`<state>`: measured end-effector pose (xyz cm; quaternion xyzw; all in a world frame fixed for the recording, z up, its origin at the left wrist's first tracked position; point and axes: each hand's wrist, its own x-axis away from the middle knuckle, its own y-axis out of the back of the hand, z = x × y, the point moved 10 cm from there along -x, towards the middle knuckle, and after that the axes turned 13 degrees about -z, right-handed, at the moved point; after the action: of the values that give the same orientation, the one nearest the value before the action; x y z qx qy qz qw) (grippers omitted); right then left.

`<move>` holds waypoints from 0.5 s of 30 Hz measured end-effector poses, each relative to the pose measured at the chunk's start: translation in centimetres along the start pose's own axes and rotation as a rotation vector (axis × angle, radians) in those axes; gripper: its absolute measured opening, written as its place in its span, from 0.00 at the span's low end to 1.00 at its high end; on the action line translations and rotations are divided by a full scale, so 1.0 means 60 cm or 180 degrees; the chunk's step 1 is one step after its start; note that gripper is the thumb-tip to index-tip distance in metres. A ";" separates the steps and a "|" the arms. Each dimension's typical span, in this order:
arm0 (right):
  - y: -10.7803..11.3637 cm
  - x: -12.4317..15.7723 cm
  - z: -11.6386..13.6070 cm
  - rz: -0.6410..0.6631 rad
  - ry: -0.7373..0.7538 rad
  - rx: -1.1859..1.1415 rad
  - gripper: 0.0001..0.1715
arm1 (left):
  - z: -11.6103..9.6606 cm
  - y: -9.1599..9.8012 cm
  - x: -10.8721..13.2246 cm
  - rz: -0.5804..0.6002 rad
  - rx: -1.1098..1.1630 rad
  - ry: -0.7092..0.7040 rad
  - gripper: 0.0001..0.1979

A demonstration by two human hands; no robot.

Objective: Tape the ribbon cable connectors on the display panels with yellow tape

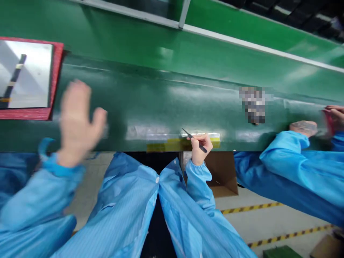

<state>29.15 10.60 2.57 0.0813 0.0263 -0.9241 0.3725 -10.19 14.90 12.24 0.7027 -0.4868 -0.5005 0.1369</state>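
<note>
My left hand (77, 122) is raised over the left part of the green bench, blurred by motion, flat with the thumb apart and nothing in it. Just beyond it, at the far left, a shiny rectangular panel (34, 77) with a dark strip (15, 77) across it lies on a red pad (58, 68). At the bench's front edge my right hand (200, 147) is closed around dark pointed tweezers (192, 137), whose tip points up and left. Beneath that hand runs yellow tape (174, 144) with a clear, shiny strip along it.
A co-worker's tattooed hand (303, 127) rests on the bench at right; another hand (337, 114) is near a red object. A pixelated patch (254, 104) covers something on the bench. Below is a cardboard box (221, 170). A metal rail (242, 42) crosses behind.
</note>
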 end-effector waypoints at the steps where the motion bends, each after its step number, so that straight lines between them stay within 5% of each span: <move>1: -0.004 0.007 0.009 0.0153 0.0063 0.0057 0.09 | -0.062 -0.040 0.039 0.0190 0.0018 -0.0286 0.33; 4: -0.011 0.027 0.032 0.0571 0.0257 0.0327 0.07 | -0.211 -0.152 0.164 0.0978 0.0363 -0.0761 0.29; 6: -0.012 0.036 0.045 0.0773 0.0413 0.0587 0.07 | -0.261 -0.197 0.217 0.1327 0.0431 -0.0880 0.29; 9: -0.018 0.044 0.059 0.1003 0.0591 0.0873 0.07 | -0.261 -0.224 0.234 0.1486 0.0338 -0.0793 0.31; 15: -0.051 0.057 0.053 0.1356 0.0611 0.0975 0.07 | -0.224 -0.226 0.208 0.1418 0.0305 -0.0668 0.34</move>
<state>24.19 10.16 5.11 0.2274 -0.0962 -0.8063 0.5375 8.80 7.31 2.12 0.5280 -0.6644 -0.5045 0.1591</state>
